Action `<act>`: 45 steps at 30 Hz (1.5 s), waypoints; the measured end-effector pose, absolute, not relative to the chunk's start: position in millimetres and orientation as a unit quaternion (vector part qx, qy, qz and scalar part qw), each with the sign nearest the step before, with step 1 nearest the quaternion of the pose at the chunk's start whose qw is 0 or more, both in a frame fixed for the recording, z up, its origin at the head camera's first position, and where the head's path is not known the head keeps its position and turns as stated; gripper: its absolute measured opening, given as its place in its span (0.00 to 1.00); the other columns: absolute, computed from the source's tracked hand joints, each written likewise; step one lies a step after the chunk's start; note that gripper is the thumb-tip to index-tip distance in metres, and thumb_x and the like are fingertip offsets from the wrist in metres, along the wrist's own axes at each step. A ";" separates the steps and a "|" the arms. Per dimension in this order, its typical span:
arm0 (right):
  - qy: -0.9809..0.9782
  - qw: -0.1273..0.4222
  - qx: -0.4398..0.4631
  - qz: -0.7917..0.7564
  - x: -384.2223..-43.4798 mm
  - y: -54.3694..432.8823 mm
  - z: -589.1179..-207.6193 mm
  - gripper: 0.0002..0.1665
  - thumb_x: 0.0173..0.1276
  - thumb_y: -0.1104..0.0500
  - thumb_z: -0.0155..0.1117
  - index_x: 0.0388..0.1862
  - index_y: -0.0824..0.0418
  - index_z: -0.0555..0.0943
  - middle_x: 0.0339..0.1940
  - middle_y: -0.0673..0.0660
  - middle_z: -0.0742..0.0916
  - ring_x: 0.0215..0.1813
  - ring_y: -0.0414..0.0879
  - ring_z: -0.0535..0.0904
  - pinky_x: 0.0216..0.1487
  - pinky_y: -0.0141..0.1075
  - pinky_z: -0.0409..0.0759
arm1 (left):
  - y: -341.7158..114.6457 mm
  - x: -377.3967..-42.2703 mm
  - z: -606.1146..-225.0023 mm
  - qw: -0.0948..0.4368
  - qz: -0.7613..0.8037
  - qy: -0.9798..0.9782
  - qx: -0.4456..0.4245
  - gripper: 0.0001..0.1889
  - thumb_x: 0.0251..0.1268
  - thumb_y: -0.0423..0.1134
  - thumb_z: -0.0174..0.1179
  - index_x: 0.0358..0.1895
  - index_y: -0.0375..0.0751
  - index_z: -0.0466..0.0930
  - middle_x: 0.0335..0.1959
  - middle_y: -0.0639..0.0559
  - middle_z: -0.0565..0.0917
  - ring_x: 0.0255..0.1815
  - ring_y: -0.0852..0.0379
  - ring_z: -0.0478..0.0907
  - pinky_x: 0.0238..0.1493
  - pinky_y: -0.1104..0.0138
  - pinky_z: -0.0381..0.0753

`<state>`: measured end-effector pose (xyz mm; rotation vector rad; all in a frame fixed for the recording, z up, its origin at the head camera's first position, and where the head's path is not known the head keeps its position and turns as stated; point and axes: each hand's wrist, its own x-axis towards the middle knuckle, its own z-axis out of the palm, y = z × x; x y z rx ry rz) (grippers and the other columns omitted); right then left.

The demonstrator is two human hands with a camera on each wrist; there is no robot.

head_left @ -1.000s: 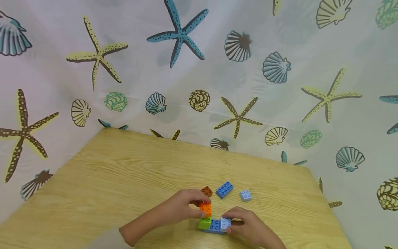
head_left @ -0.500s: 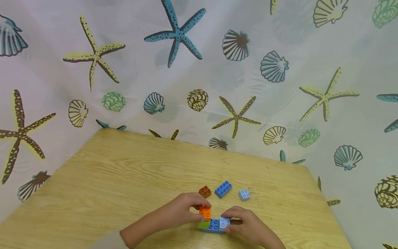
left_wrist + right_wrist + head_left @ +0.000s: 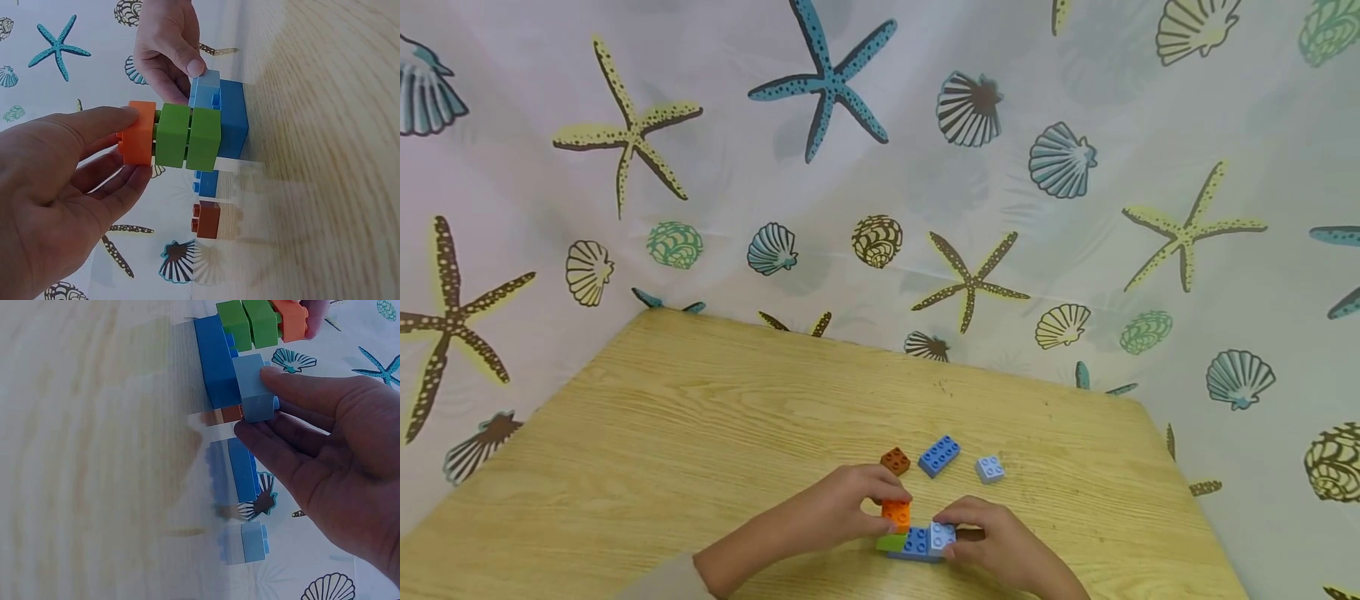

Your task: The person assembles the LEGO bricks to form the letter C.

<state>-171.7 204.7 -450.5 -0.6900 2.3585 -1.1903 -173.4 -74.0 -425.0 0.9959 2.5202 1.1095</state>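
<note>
My left hand [image 3: 850, 508] pinches an orange toy building brick [image 3: 139, 133] between thumb and fingers. That brick sits over two stacked green bricks [image 3: 187, 137], with studs showing in narrow gaps between them. The green stack stands on the left end of a long blue brick [image 3: 915, 542] lying on the table. At its right end, a light blue brick [image 3: 942, 537] is pinched by the thumb and fingers of my right hand [image 3: 1000, 542]. In the right wrist view, that light blue brick [image 3: 255, 387] is against the blue brick's studded side.
Just beyond the hands lie a brown brick [image 3: 895, 461], another long blue brick [image 3: 939, 456] and a second light blue brick [image 3: 989, 469]. They rest on a wood-grain table [image 3: 737, 400]. A cloth [image 3: 722, 192] printed with shells and starfish hangs behind and at the sides.
The orange brick has come down onto the green stack with my left hand. Between half a second ago and now, almost nothing moves. My right hand keeps its hold on the light blue brick.
</note>
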 end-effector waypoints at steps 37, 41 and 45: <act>0.857 0.197 -0.248 -0.406 -171.7 203.7 -449.5 0.19 0.71 0.56 0.68 0.59 0.57 0.84 0.56 0.49 0.84 0.58 0.43 0.78 0.59 0.42 0.82 | -67.6 -177.7 -414.5 0.087 0.281 0.869 0.397 0.15 0.65 0.38 0.69 0.55 0.43 0.87 0.54 0.55 0.84 0.55 0.61 0.79 0.55 0.69 0.81; 0.858 0.199 -0.247 -0.403 -171.9 203.8 -449.5 0.19 0.71 0.56 0.68 0.60 0.57 0.84 0.56 0.49 0.84 0.58 0.42 0.78 0.59 0.42 0.82 | -66.3 -175.8 -412.3 0.077 0.271 0.871 0.402 0.15 0.65 0.38 0.69 0.54 0.43 0.87 0.55 0.54 0.85 0.56 0.58 0.79 0.56 0.67 0.81; 0.862 0.196 -0.250 -0.395 -171.5 204.0 -449.6 0.19 0.71 0.55 0.68 0.59 0.56 0.84 0.56 0.48 0.84 0.57 0.42 0.78 0.58 0.40 0.82 | -66.9 -172.7 -412.1 0.073 0.274 0.874 0.394 0.15 0.65 0.39 0.69 0.54 0.43 0.87 0.55 0.54 0.84 0.57 0.57 0.78 0.57 0.66 0.80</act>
